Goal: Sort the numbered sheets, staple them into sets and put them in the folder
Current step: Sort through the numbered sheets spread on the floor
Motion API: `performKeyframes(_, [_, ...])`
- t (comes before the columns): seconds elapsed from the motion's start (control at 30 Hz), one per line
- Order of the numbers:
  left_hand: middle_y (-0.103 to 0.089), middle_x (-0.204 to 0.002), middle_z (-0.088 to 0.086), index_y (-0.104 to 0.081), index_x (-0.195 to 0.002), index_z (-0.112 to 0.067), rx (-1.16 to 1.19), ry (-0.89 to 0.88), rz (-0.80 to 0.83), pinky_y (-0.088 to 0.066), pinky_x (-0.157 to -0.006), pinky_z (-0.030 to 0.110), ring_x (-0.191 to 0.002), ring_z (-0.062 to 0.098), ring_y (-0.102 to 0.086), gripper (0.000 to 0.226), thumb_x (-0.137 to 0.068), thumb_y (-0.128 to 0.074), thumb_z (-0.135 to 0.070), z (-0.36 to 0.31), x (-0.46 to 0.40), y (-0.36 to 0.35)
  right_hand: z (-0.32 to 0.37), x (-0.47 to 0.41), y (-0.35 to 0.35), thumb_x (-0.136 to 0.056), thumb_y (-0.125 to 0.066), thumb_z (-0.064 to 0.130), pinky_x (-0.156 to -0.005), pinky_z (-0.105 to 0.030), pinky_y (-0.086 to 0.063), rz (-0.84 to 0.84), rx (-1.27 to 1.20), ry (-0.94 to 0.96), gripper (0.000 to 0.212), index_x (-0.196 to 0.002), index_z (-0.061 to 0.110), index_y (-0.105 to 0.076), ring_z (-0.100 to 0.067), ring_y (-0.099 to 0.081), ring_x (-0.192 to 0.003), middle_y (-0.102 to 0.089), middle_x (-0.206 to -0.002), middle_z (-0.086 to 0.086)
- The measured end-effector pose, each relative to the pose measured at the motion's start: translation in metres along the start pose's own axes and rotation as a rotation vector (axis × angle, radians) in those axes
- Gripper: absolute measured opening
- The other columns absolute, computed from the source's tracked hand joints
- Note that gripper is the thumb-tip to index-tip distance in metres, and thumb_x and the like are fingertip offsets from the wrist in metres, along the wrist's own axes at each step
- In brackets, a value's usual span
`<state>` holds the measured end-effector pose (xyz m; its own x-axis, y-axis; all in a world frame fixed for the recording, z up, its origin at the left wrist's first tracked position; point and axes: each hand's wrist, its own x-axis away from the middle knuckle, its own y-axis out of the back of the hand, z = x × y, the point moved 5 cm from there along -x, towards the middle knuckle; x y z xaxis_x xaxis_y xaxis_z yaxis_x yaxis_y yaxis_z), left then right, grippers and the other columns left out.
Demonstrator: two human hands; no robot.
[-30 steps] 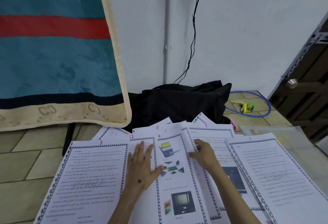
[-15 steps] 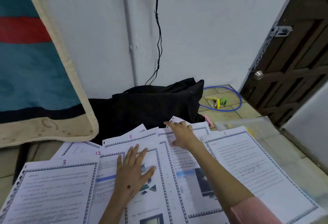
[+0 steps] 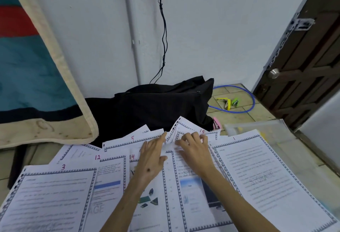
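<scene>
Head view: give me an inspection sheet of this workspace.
Surface: beige tiled floor.
Job's things: white bordered numbered sheets fanned out, sheet 3, sheet 1; clear plastic folder at right.
Clutter: black cloth bag; pink stapler; yellow and green staplers.
Grippers: left hand flat on sheets; right hand fingering sheet edges.
Cables: black wall cord; blue hoop.
Surroundings: teal blanket; dark wooden door.

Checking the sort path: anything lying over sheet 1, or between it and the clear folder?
Nothing visible lies on sheet 1. It overlaps the near edge of the clear folder beyond it, with nothing between them. Both hands are off it: the right hand and left hand work the middle sheets near sheet 15.
</scene>
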<state>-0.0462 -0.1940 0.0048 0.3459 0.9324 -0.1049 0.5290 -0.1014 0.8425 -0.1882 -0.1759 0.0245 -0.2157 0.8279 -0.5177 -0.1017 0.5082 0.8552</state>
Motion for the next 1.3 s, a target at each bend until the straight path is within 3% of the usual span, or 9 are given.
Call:
performKeyframes(0.17, [-0.061,-0.109,-0.004,-0.058,-0.123,-0.023,-0.042,-0.129,-0.218,-0.036,-0.102,0.032,-0.105,0.008,-0.041,0.036,-0.088,-0.055,-0.027,-0.002,0.010,-0.009,-0.005,0.012,0.012,-0.070,-0.043,0.009,-0.071,-0.028,-0.031,0.009,-0.269,0.042,0.036,-0.092,0.018,-0.070,-0.015,-0.040,-0.083,-0.063,-0.084,0.001])
performKeyframes(0.3, [-0.066,-0.097,-0.005,-0.060,-0.109,-0.023,-0.037,-0.247,-0.307,-0.033,-0.093,0.025,-0.098,0.009,-0.047,0.047,-0.069,-0.078,-0.006,-0.014,0.016,-0.006,-0.053,-0.030,0.039,-0.078,-0.040,-0.003,-0.081,-0.032,-0.040,0.012,-0.547,-0.420,0.040,-0.097,0.013,-0.071,-0.022,-0.050,-0.093,-0.066,-0.095,-0.006])
performKeyframes(0.5, [-0.071,-0.094,-0.007,-0.052,-0.107,-0.024,-0.070,-0.356,-0.211,-0.019,-0.109,0.021,-0.098,0.003,-0.049,0.091,-0.034,-0.083,0.019,-0.014,0.024,-0.012,-0.096,-0.069,0.007,-0.081,-0.064,0.002,-0.076,-0.030,-0.054,0.709,-0.490,-0.413,0.026,-0.105,0.010,-0.070,-0.023,-0.065,-0.091,-0.070,-0.105,-0.008])
performKeyframes(0.6, [-0.071,-0.091,-0.008,-0.052,-0.105,-0.025,-0.064,-0.398,-0.221,-0.021,-0.108,0.020,-0.096,0.002,-0.049,0.093,-0.030,-0.080,0.022,-0.016,0.025,-0.012,-0.089,-0.062,-0.010,-0.070,-0.080,0.025,-0.085,-0.026,-0.045,0.869,-0.309,-0.313,0.052,-0.118,0.018,-0.061,-0.020,-0.055,-0.107,-0.064,-0.116,0.000])
performKeyframes(0.83, [-0.061,-0.104,-0.019,-0.055,-0.107,-0.031,0.020,-0.345,-0.252,-0.025,-0.101,0.013,-0.099,0.001,-0.052,0.020,-0.087,-0.055,-0.029,0.001,0.012,-0.009,-0.079,-0.057,-0.021,-0.073,-0.077,0.025,-0.097,-0.039,-0.029,0.749,-0.345,-0.314,0.043,-0.113,0.022,-0.063,-0.020,-0.042,-0.116,-0.065,-0.112,0.004])
performKeyframes(0.97, [-0.058,-0.111,-0.019,-0.057,-0.098,-0.035,-0.002,-0.316,-0.224,-0.026,-0.096,0.010,-0.102,0.000,-0.050,0.028,-0.094,-0.034,-0.051,-0.005,0.005,0.001,-0.075,-0.055,-0.024,-0.071,-0.079,0.024,-0.088,-0.035,-0.034,0.710,-0.440,-0.361,0.041,-0.109,0.018,-0.066,-0.018,-0.046,-0.102,-0.060,-0.094,0.004])
performKeyframes(1.07, [-0.049,-0.126,-0.022,-0.057,-0.099,-0.039,0.104,-0.100,-0.236,-0.034,-0.090,0.018,-0.104,-0.007,-0.045,0.021,-0.080,-0.061,-0.046,-0.011,-0.002,0.016,-0.072,-0.059,-0.014,-0.069,-0.081,0.015,-0.076,-0.026,-0.041,0.716,-0.800,-0.381,0.016,-0.083,0.019,-0.074,-0.011,-0.053,-0.080,-0.061,-0.077,0.009])
performKeyframes(1.17, [-0.050,-0.114,-0.030,-0.038,-0.117,-0.050,0.300,0.080,-0.194,-0.039,-0.094,0.028,-0.108,-0.001,-0.045,0.058,-0.074,-0.075,-0.036,-0.001,-0.006,0.012,-0.063,-0.060,0.004,-0.075,-0.077,0.016,-0.077,-0.023,-0.047,0.862,-1.053,-0.298,0.010,-0.083,0.011,-0.076,-0.009,-0.060,-0.079,-0.071,-0.082,0.004])
performKeyframes(1.3, [-0.062,-0.087,-0.028,-0.060,-0.093,-0.038,0.134,-0.226,-0.220,-0.031,-0.095,0.014,-0.090,-0.002,-0.048,0.012,-0.082,-0.061,-0.032,-0.015,0.000,0.017,-0.089,-0.075,0.003,-0.091,-0.059,0.026,-0.075,-0.024,-0.046,0.553,-1.029,-0.480,0.024,-0.085,0.008,-0.074,-0.008,-0.060,-0.078,-0.070,-0.083,-0.001])
